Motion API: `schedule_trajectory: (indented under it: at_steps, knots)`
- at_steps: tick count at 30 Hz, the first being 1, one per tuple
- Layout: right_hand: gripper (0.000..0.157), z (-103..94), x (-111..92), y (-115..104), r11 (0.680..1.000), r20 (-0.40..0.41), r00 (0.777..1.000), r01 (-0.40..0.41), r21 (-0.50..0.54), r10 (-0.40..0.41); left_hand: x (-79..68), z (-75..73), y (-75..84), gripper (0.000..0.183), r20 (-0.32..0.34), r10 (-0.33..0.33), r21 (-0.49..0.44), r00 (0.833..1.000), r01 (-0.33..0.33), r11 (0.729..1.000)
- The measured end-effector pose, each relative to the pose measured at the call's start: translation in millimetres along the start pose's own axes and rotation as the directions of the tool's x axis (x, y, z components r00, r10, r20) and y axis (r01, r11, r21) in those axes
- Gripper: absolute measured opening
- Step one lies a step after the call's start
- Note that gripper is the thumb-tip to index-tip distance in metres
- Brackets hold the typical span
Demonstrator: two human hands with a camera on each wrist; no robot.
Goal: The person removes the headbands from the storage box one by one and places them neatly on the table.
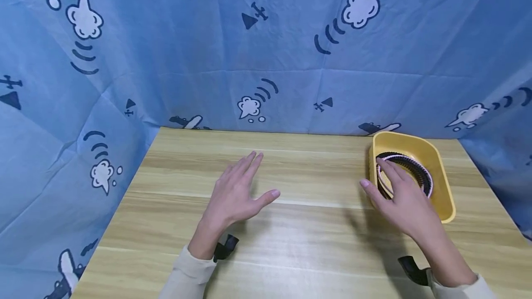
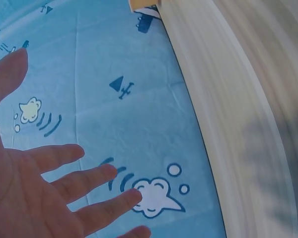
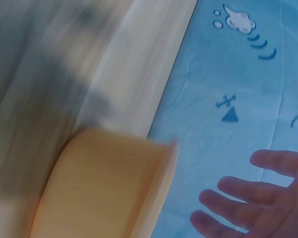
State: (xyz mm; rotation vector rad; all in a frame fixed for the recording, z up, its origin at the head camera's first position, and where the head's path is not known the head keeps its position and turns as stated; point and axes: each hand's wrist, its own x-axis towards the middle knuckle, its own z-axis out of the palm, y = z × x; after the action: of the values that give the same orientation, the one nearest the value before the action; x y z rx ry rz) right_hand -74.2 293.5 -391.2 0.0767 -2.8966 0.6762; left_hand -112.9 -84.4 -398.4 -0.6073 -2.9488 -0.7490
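Note:
My left hand (image 1: pixel 237 195) hovers over the left-middle of the wooden table, fingers extended and thumb spread, holding nothing. In the left wrist view its palm and spread fingers (image 2: pixel 84 181) show against the blue cloth. My right hand (image 1: pixel 409 211) is above the near left part of a yellow plastic bin (image 1: pixel 409 142), fingers loosely extended and nothing in them. Inside the bin lie black toothed hoops (image 1: pixel 415 170) and a thin pinkish-white hoop (image 1: pixel 430 181), partly hidden by that hand. From the right wrist, the bin's outer wall (image 3: pixel 104 183) appears beside the open fingers (image 3: pixel 238 206).
The light wood table (image 1: pixel 307 243) extends between and in front of the hands. A blue cloth (image 1: pixel 282 50) with cloud and plane prints hangs behind it and at both sides. The bin stands near the table's back right corner.

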Motion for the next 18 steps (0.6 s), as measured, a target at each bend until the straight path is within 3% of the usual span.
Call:
schedule_trajectory:
  at_steps: [5, 18]
  knots:
    - [0.066, -7.7, 1.9, 20.1, 0.997, -0.033, 0.999, -0.007, 0.078, 0.010, 1.0, 0.9, 2.5, 0.093, 0.011, 0.000, -0.082, 1.000, 0.000, 0.997]
    - [0.062, -21.2, 1.3, 54.9, 0.990, -0.025, 0.993, -0.115, 0.086, 0.117, 2.3, 0.1, 14.9, 0.087, 0.077, -0.011, -0.253, 0.997, 0.031, 0.967]
